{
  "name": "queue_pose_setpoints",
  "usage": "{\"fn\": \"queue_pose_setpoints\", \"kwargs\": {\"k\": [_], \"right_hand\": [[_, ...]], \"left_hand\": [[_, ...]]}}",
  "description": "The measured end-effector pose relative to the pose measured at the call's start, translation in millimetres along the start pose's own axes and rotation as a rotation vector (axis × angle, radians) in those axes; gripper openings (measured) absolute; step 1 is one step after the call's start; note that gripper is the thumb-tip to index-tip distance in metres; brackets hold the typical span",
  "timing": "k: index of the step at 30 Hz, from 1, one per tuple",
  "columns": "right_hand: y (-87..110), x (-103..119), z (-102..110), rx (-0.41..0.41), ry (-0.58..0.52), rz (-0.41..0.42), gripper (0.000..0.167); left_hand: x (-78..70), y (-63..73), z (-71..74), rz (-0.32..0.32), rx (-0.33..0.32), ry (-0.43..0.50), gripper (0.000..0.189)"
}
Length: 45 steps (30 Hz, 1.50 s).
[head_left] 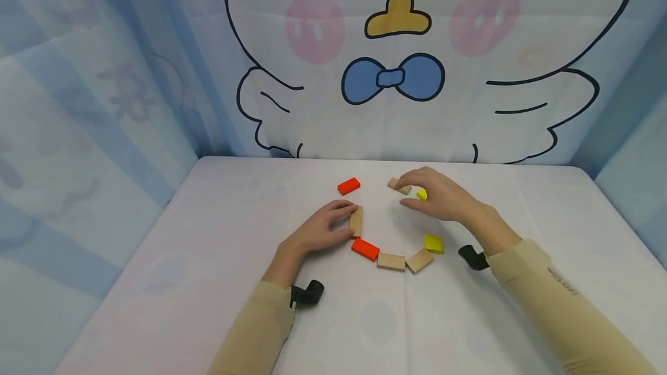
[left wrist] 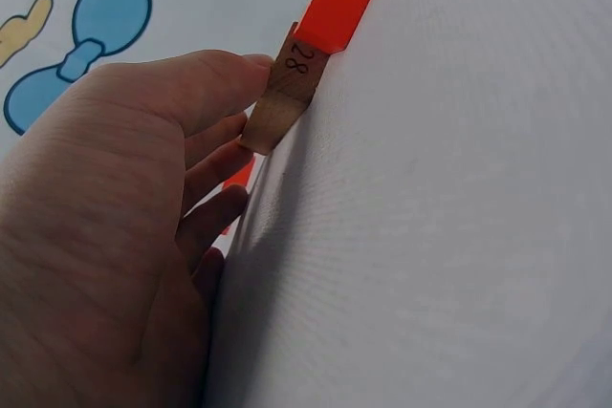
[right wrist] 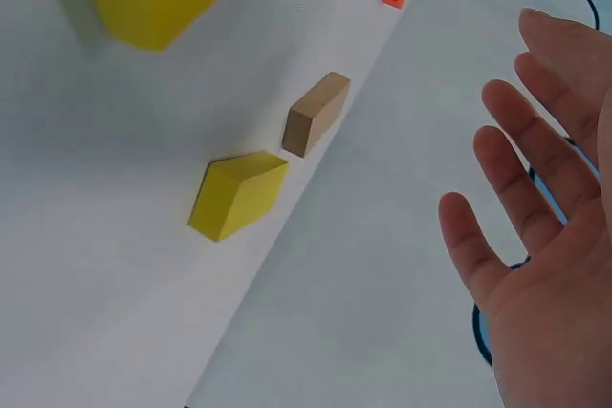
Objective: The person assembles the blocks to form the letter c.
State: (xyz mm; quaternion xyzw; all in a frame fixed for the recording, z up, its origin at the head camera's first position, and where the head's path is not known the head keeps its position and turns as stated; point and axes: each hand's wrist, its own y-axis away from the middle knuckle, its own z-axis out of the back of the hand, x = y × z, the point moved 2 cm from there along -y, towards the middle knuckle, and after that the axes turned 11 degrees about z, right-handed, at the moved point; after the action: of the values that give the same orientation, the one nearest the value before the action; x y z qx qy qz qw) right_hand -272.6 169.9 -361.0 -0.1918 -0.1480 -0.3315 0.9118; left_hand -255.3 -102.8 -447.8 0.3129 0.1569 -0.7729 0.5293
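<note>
With thumb and fingertips my left hand [head_left: 324, 227] pinches the two ends of a plain wooden block [head_left: 356, 221], which lies on the table. The left wrist view shows the number 28 on that wooden block [left wrist: 287, 88]. Its near end meets a red block [head_left: 366, 249], also seen in the left wrist view. Hovering over the back right, my right hand [head_left: 436, 194] has its fingers spread and holds nothing. Beneath or beyond it are another wooden block [right wrist: 317, 114] and a yellow block [right wrist: 239, 194], both partly hidden by the hand in the head view.
From the red block, a curved row continues with one wooden block [head_left: 391, 262], a second wooden block [head_left: 420, 260] and a yellow block [head_left: 433, 243]. A separate red block [head_left: 348, 186] lies farther back on the white-covered table [head_left: 250, 236]. Behind the table hangs a printed cloth [head_left: 391, 126].
</note>
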Motion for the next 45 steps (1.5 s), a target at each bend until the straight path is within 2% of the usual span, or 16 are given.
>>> {"fn": "queue_pose_setpoints", "kwargs": {"k": [7, 14, 32, 45], "right_hand": [[-37.8, 0, -9, 0.026, 0.001, 0.017, 0.030], [-60.7, -3, -25, 0.064, -0.006, 0.035, 0.035], [-93.7, -15, -48, 0.142, -0.026, -0.013, 0.038], [-111.2, -21, -71, 0.180, -0.030, -0.009, 0.029]], "left_hand": [[-1.1, 1.6, 1.8, 0.012, 0.000, 0.007, 0.057], [-3.3, 2.1, 3.6, -0.015, 0.007, 0.024, 0.057], [-3.2, 1.8, 5.0, -0.026, 0.017, 0.017, 0.057], [0.1, -0.1, 4.2, -0.036, 0.009, 0.010, 0.057]]}}
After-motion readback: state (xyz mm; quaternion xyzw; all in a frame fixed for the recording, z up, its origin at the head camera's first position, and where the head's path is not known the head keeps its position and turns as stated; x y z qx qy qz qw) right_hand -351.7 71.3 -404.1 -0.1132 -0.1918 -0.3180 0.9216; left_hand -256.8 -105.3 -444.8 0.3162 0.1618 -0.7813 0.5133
